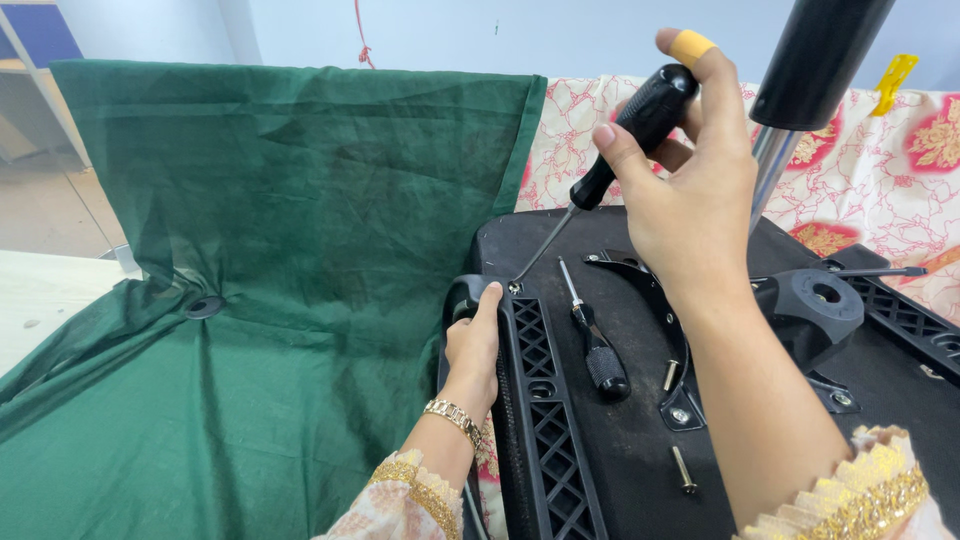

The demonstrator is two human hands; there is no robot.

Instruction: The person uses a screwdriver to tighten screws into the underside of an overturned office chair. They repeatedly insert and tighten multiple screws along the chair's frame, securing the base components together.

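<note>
Black plastic fills the right side: an upturned chair seat base (640, 440) lying on a green cloth (260, 300). Her right hand (690, 190) is wrapped around a black-handled screwdriver (620, 150), tip set on a screw at the armrest bracket (530, 400). The left hand (473, 345) grips that bracket's edge. A second screwdriver (595, 345) and loose bolts (683, 468) lie on the base.

Wall: plain pale blue-white (420, 30), evenly lit.
Left corner: blue panel (35, 28) above, glossy beige floor (55, 215) below.
Surface: light wooden tabletop (40, 300).
Drapes: dark green creased cloth (280, 200), beside cream fabric with red floral print (880, 170).
</note>
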